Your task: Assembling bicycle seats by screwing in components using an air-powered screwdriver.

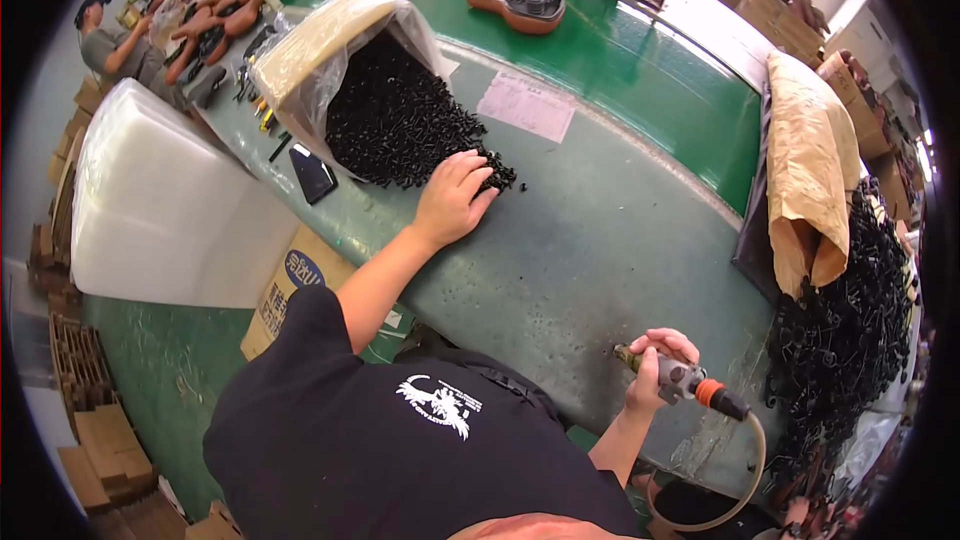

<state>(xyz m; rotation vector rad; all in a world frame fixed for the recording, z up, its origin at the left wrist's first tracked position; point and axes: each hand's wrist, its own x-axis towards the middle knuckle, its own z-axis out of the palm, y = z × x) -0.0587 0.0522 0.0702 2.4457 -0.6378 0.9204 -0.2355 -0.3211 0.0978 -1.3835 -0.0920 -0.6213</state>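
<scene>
Touching small black parts (400, 120) with left hand (456, 200), fingers kinda curled, can't tell if it's pinching any | right hand (655, 368) wrapped round a hose-fed tool (684, 380), near right of desk (570, 250) | parts spilled from plastic-lined box (312, 45), far left

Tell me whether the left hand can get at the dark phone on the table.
Probably yes: the left hand is at the edge of the black parts, and the phone lies uncovered to its left, with bare tabletop leaving the way between them largely free.
</scene>
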